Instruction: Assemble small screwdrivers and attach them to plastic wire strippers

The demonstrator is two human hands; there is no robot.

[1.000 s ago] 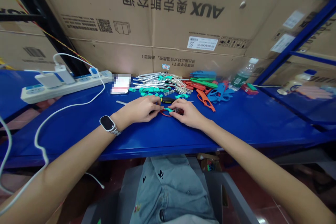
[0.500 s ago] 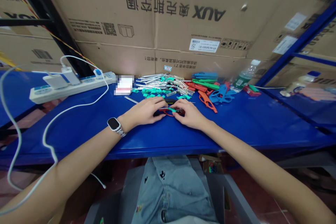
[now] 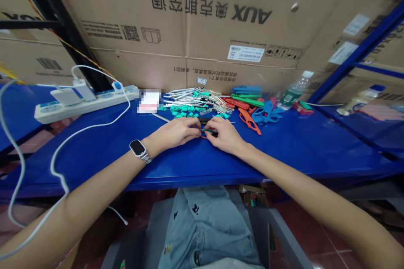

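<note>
My left hand (image 3: pixel 184 130) and my right hand (image 3: pixel 224 135) meet over the blue table (image 3: pixel 277 155), with fingers closed round a small red and green piece (image 3: pixel 204 131). The fingers hide most of that piece. Just behind the hands lies a dark tool with a thin shaft, largely covered. Beyond it are small green parts (image 3: pixel 186 109) and a heap of thin metal rods (image 3: pixel 184 97). Red and orange plastic handles (image 3: pixel 249 120) lie right of the heap, beside blue handles (image 3: pixel 267 113).
A white power strip (image 3: pixel 85 103) with plugs and a looping white cable stands at the left. A plastic bottle (image 3: pixel 292 93) and a small red box (image 3: pixel 303 108) are at the back right. A large cardboard box (image 3: pixel 189 29) forms the back.
My left fingers have closed more tightly and more of the red piece is covered. Both hands have stayed at nearly the same spot.
</note>
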